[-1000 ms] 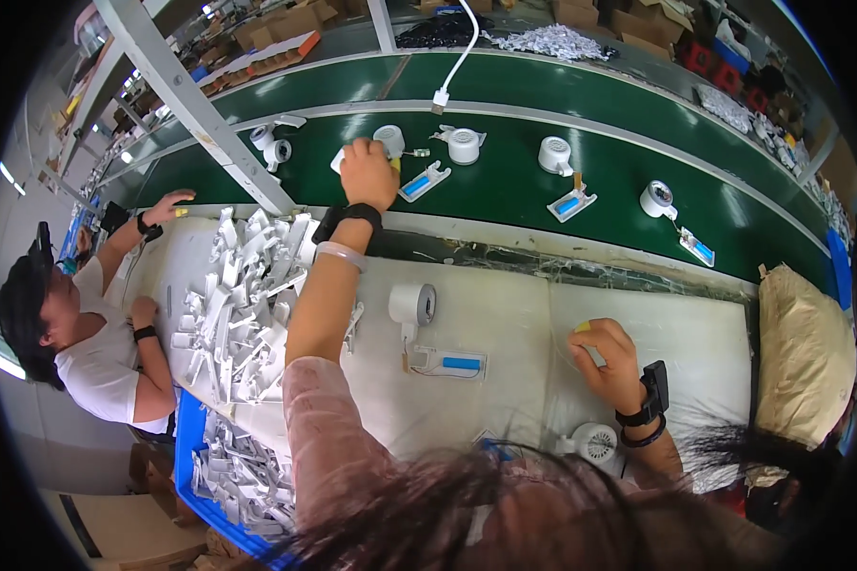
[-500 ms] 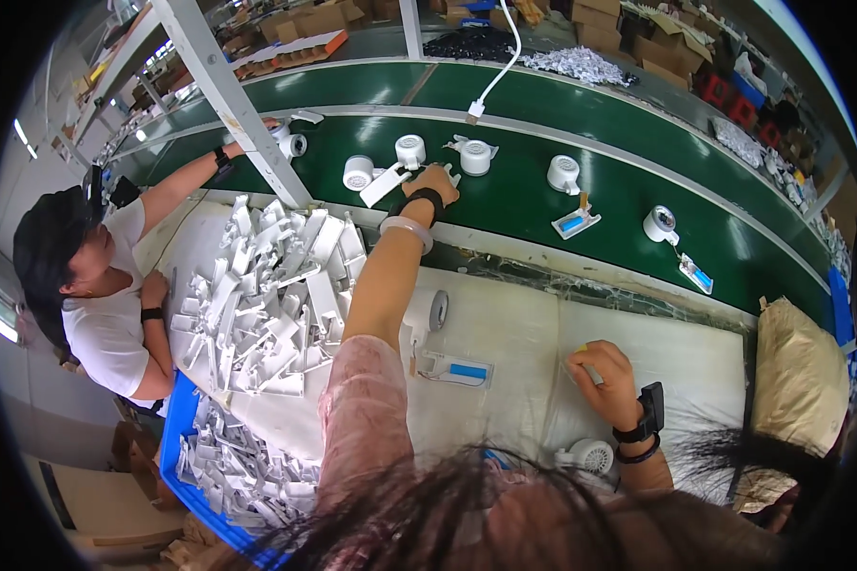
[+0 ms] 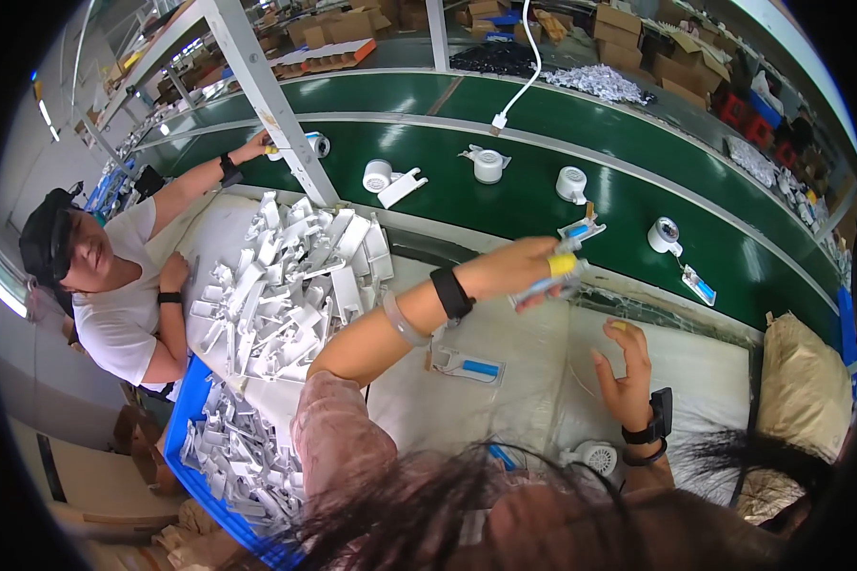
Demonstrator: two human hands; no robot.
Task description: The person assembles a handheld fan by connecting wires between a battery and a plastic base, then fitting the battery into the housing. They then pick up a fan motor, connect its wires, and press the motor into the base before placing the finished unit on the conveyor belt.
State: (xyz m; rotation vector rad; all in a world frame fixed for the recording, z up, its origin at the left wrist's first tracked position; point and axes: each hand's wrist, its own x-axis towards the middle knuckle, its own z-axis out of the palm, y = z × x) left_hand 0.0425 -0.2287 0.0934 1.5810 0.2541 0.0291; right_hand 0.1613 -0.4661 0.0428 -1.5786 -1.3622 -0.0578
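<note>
Looks like the transfer step to me: my left hand (image 3: 531, 271) is by the belt's (image 3: 505, 207) near edge, fingers pinched on a blurry pale part (image 3: 537, 289). My right hand (image 3: 627, 376) looks empty, thumb and fingers apart, over the table (image 3: 519, 409). Next move probably calls for lowering the part gently, right fingers ready to steady it.

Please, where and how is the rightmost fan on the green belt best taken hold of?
Probably by the sides of its round head, from the left and above. The head is a thick drum with bare belt to its left. The tray with the blue cell lies nearer, to the right, seemingly wired to it, so better avoid that side.
</note>
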